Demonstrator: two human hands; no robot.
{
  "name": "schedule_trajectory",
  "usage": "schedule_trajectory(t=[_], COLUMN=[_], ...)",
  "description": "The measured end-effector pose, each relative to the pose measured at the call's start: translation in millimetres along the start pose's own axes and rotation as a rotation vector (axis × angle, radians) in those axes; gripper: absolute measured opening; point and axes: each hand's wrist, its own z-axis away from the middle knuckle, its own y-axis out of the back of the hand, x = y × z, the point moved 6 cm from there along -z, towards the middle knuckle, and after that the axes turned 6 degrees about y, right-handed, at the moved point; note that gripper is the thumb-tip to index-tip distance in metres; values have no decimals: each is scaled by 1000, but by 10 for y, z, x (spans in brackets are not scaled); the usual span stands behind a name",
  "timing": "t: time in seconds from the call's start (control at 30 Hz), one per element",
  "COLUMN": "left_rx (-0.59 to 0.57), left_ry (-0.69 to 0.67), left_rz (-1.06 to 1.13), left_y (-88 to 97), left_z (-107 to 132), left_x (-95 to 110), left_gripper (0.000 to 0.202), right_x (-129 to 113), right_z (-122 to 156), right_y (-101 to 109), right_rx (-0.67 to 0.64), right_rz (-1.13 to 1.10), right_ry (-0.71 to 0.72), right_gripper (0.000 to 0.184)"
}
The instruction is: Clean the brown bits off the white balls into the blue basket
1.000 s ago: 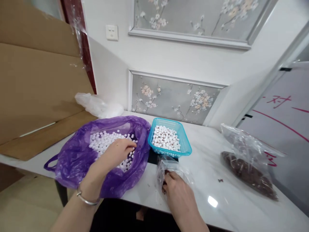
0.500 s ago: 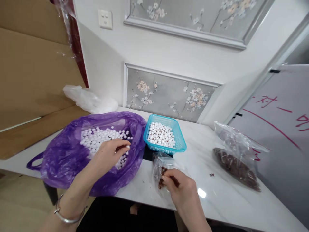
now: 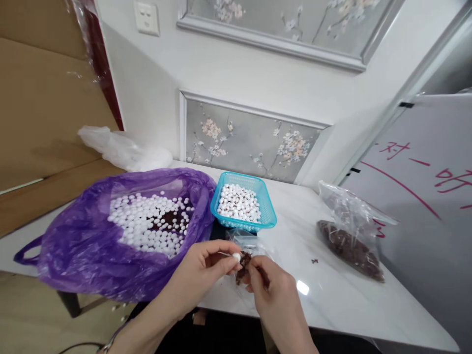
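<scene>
Between the thumb and fingertips of my left hand (image 3: 202, 270) is a small white ball (image 3: 236, 256). My right hand (image 3: 278, 292) is closed in a pinch close beside it, its fingertips at a clump of small dark brown pieces (image 3: 243, 271); what exactly they grip is hidden. Under both hands lies a clear plastic bag (image 3: 254, 241). To the left spreads an open purple plastic bag (image 3: 88, 260) with many white balls (image 3: 138, 221) inside. Just beyond my hands, a blue plastic basket (image 3: 271, 209) holds more white balls with brown specks among them.
A clear bag of brown pieces (image 3: 350, 248) leans at the right by a whiteboard (image 3: 416, 191). A small brown scrap (image 3: 314, 261) lies on the white table (image 3: 295, 236). Cardboard (image 3: 44, 108) stands at the left, near a crumpled translucent bag (image 3: 125, 150).
My left hand has moved right, from over the purple bag to beside my right hand, carrying a white ball. My right hand stays by the brown pieces. The view has shifted slightly.
</scene>
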Motion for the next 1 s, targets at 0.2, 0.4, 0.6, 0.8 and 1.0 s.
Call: schedule_trajectory(t=[0.2, 0.4, 0.6, 0.8, 1.0], left_rx=[-5, -29, -15, -25, -7], left_ry=[-60, -46, -5, -15, 25], left_rz=[-128, -65, -2, -12, 102], left_y=[-66, -122, -78, -45, -26], left_z=[39, 66, 100, 110, 142], left_x=[83, 70, 10, 36, -5], left_gripper=[15, 15, 15, 15, 15], right_x=[14, 38, 54, 4, -91], right_z=[50, 27, 21, 22, 28], right_y=[-63, -32, -100, -83, 33], right_rx=[-47, 77, 56, 22, 61], right_rz=[-568, -521, -505, -378, -165], right_ry=[-170, -127, -147, -74, -10], right_gripper=[22, 18, 17, 10, 20])
